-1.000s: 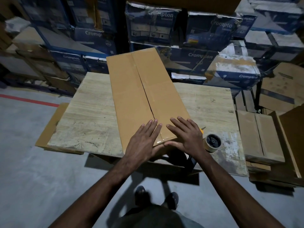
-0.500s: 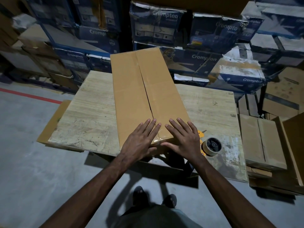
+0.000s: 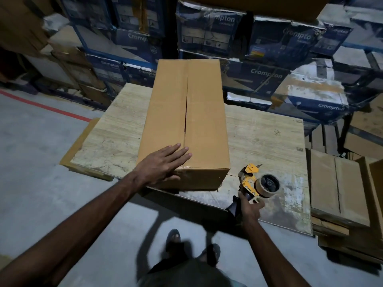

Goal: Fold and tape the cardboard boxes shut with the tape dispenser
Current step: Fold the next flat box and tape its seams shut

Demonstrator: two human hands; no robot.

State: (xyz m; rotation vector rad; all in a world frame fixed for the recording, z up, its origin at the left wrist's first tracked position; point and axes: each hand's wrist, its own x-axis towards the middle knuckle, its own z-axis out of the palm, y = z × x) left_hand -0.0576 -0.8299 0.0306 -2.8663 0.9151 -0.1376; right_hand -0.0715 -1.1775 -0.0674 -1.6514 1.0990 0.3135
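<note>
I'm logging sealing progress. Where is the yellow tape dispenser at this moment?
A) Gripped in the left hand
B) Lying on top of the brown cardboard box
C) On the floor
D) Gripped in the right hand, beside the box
D: the right hand grips the yellow tape dispenser beside the brown cardboard box, while the left hand lies flat on the box.

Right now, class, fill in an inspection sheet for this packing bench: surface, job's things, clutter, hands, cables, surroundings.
Surface: worn wooden table, scuffed near edge.
Job's things: cardboard box on the table, flaps folded shut, gap along the centre seam; tape dispenser right of it.
Clutter: cardboard stack beside the table.
Hands: left hand flat on the box's near end; right hand grips the tape dispenser.
Cables: nothing seen.
Surroundings: stacked blue cartons behind; red floor line.
</note>
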